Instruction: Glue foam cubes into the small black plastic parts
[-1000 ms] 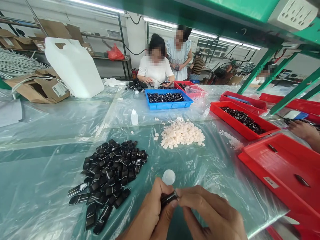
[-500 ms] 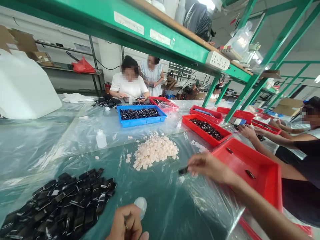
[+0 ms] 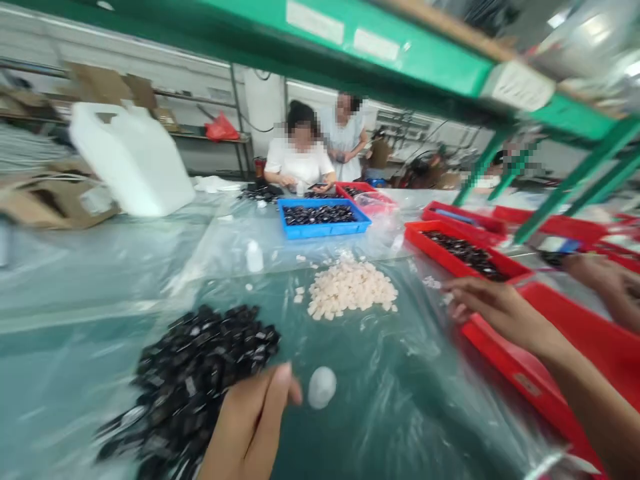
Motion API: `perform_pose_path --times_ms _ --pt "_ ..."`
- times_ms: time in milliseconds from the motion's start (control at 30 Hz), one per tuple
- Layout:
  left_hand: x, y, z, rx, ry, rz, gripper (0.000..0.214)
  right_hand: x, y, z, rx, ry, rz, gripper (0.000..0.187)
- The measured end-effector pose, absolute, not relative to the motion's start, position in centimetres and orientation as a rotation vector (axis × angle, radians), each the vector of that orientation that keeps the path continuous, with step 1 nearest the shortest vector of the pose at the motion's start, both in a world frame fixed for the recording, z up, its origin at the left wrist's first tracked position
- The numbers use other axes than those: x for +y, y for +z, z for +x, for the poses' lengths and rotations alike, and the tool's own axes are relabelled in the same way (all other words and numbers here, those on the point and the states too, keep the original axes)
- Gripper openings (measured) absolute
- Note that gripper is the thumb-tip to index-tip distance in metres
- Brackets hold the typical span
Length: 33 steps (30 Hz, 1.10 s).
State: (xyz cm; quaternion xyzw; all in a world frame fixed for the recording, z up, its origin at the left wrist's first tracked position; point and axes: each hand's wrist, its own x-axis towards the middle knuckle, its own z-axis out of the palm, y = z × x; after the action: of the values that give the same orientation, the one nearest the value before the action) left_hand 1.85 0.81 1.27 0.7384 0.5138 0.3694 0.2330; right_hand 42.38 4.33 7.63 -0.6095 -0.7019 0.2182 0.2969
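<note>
My left hand is at the right edge of a heap of small glossy black parts. Its fingers are bent and drawn together, and whatever they may hold is hidden. Just right of the fingertips, apart from them, a translucent white rounded object rests on the plastic-covered table. My right hand hovers by the near left corner of a red tray. Motion smears its fingers, and no part shows in them. A heap of small cream-coloured pieces lies between and beyond my hands.
Beyond are a small white bottle, a blue tray and a red tray, both trays holding black parts. A large white jug stands far left. A green shelf beam crosses above. Co-workers sit opposite and at right.
The view has swung left. My left hand has moved toward the black heap, away from the white rounded object. My right hand has moved toward the red trays; the black part it held no longer shows.
</note>
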Motion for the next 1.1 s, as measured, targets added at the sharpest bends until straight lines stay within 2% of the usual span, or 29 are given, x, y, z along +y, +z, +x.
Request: perform_pose_path --times_ms 133,233,300,367,467,633,700,800,867,933,1000,1100 --pt "4.1 2.5 -2.3 1.753 0.842 2.097 0.028 3.4 4.4 33.7 -2.225 0.978 -1.390 0.029" --pt "5.1 2.0 -3.6 1.872 0.561 2.170 0.009 4.6 2.5 29.0 -2.364 1.148 -1.306 0.047" --pt "5.0 1.3 -3.0 1.931 0.409 2.199 0.010 5.6 1.5 27.2 -2.381 1.219 -1.279 0.057" --pt "4.8 0.4 -1.8 1.995 0.327 2.196 0.020 6.1 0.4 26.1 -2.352 1.269 -1.246 0.060" --pt "4.7 -0.8 -0.3 2.024 0.299 2.162 0.026 5.8 -1.1 25.2 -2.256 1.309 -1.209 0.049" --pt "4.8 -0.8 -0.1 1.797 0.518 2.028 0.043 5.5 -2.3 25.3 -2.017 1.438 -1.094 0.031" --pt "4.7 -0.2 -0.1 1.635 0.684 1.901 0.032 5.9 -2.3 26.0 -1.909 1.496 -1.014 0.028" --pt "4.4 0.5 0.2 1.445 0.931 1.617 0.004 6.5 -2.0 27.0 -1.787 1.508 -0.962 0.029" --pt "4.2 0.6 0.6 1.365 1.038 1.448 0.013 6.4 -1.7 27.4 -1.782 1.448 -0.966 0.030" --pt "3.8 0.6 1.1 1.315 1.063 1.345 0.005 6.1 -1.5 27.6 -1.841 1.303 -1.019 0.034" --pt "3.4 0.4 1.8 1.269 1.060 1.265 0.020 5.6 -1.6 27.6 -1.920 1.118 -1.118 0.040" --pt "2.7 0.1 3.0 1.171 1.165 1.158 0.014 5.0 -2.1 27.7 -1.979 0.923 -1.226 0.043"
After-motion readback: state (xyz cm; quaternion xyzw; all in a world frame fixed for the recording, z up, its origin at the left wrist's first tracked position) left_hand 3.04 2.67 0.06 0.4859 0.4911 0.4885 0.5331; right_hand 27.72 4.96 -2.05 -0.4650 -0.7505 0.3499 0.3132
